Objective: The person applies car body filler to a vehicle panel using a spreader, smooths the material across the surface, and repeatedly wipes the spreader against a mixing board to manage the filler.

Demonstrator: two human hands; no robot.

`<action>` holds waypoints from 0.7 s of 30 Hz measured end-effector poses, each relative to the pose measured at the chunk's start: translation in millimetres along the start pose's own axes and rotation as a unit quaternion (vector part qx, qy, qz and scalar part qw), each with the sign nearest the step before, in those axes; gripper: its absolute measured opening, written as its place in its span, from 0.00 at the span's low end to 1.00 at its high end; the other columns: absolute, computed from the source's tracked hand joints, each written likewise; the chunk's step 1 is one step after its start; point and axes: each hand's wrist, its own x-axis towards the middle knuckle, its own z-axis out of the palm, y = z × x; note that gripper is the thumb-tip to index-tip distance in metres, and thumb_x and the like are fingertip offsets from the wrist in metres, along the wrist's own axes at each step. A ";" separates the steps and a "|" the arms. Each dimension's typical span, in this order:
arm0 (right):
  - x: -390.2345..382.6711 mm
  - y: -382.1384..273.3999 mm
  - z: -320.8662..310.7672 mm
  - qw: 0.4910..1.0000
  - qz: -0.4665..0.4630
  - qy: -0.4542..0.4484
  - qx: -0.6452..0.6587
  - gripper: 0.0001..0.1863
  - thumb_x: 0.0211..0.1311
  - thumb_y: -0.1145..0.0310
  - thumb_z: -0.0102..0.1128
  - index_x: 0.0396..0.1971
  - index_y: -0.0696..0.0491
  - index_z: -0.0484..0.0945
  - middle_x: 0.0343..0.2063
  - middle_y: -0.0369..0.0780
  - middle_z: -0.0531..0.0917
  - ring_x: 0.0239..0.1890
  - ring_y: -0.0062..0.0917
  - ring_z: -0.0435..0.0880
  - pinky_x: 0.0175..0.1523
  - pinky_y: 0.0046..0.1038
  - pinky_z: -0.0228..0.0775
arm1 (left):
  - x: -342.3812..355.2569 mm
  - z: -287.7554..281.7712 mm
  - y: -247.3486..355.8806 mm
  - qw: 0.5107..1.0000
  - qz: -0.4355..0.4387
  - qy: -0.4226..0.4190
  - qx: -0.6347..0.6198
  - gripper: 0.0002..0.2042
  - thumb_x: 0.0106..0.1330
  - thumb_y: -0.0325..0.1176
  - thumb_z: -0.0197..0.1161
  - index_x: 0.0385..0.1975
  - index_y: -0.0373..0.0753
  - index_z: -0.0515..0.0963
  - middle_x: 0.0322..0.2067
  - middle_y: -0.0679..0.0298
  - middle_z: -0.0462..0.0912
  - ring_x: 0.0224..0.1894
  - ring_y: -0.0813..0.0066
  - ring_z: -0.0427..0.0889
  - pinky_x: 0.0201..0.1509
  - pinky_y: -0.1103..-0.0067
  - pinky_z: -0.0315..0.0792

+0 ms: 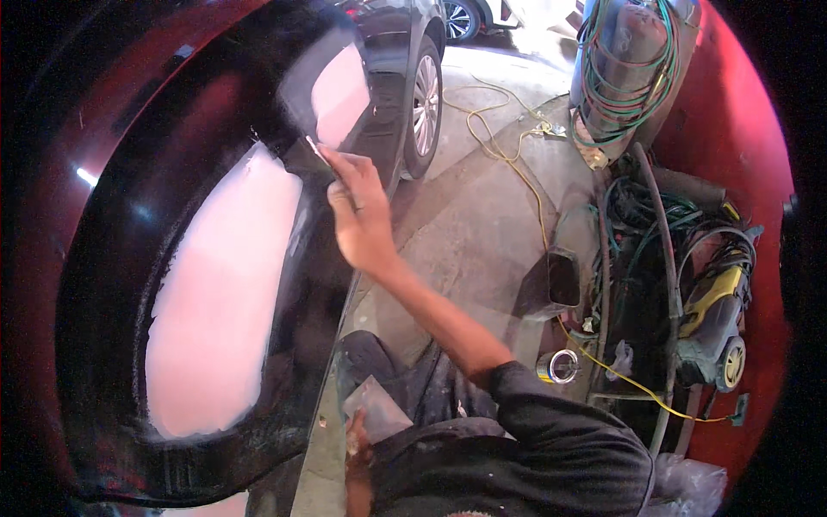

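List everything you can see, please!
Bodywork: one stretch, black, left
Pink patches: three, pink, on bodywork
Big wheel: one, silver-black, top middle
White car: one, white, top
Cylinder: at least one, grey, top right
Hoses: count unclear, green, right
Cord: count unclear, yellow, floor
Tin: one, silvery, floor
Wheeled machine: one, yellow-black, right
Thin tool: one, pale, upper middle
Board: one, grey, bottom
Right grip: one, bare, on tool
Left grip: one, bare, at board

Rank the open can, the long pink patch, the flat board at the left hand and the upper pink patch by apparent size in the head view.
1. Long pink patch
2. Upper pink patch
3. Flat board
4. Open can
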 end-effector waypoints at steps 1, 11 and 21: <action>4.5 8.7 -11.0 1.000 0.001 0.018 0.003 0.27 0.65 0.83 0.51 0.65 0.52 0.75 0.52 0.45 0.78 0.55 0.31 0.77 0.64 0.29 0.65 | 0.5 2.0 1.0 1.000 0.000 -0.001 0.001 0.31 0.70 0.53 0.62 0.62 0.33 0.72 0.54 0.55 0.80 0.54 0.57 0.80 0.60 0.65 0.73; 113.4 126.8 -72.8 0.992 0.107 0.074 -0.004 0.23 0.70 0.75 0.48 0.63 0.54 0.77 0.54 0.47 0.83 0.58 0.32 0.80 0.65 0.29 0.66 | -2.7 14.0 7.2 1.000 -0.001 0.003 -0.003 0.31 0.70 0.53 0.63 0.62 0.33 0.72 0.53 0.55 0.80 0.54 0.56 0.80 0.61 0.65 0.73; 109.9 119.0 -63.3 0.968 0.217 0.044 0.120 0.16 0.73 0.66 0.55 0.54 0.57 0.81 0.38 0.33 0.84 0.39 0.18 0.78 0.47 0.26 0.70 | 30.0 -36.5 -42.8 0.974 0.147 -0.032 0.168 0.31 0.70 0.51 0.63 0.62 0.31 0.71 0.52 0.54 0.80 0.53 0.56 0.80 0.59 0.65 0.73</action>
